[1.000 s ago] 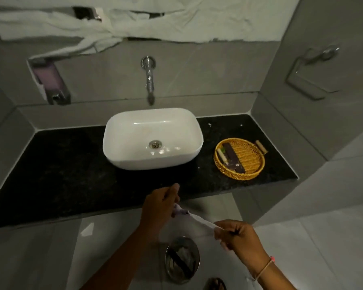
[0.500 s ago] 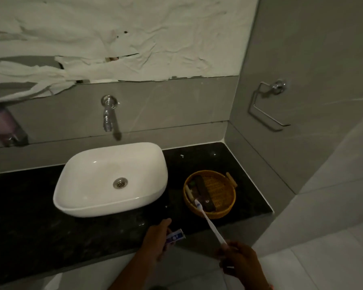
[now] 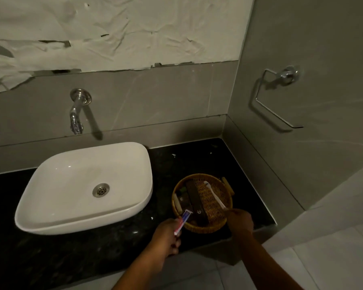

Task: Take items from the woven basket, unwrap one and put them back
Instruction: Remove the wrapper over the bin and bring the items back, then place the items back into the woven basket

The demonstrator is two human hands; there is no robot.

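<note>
The round woven basket (image 3: pixel 223 223) sits on the black counter, right of the sink. Inside it lie a long dark packet (image 3: pixel 195 198) and some smaller items on its left side. My right hand (image 3: pixel 239 221) is at the basket's near right rim, shut on the handle of a white toothbrush (image 3: pixel 215 194) whose head points over the basket's far side. My left hand (image 3: pixel 166 235) is just in front of the basket's left rim, shut on a small blue, red and white toothpaste tube (image 3: pixel 182 221) whose tip reaches over the rim.
A white basin (image 3: pixel 50 197) stands on the black counter (image 3: pixel 71 254), below a chrome wall tap (image 3: pixel 77 114). A chrome towel ring (image 3: pixel 277 97) hangs on the right wall. Crumpled white paper (image 3: pixel 134 28) covers the upper wall. Pale floor tiles lie at the bottom right.
Both hands rose from below the counter edge to the basket. The toothbrush now reaches over the basket, and the toothpaste tube has come to its left rim. The view moved closer.
</note>
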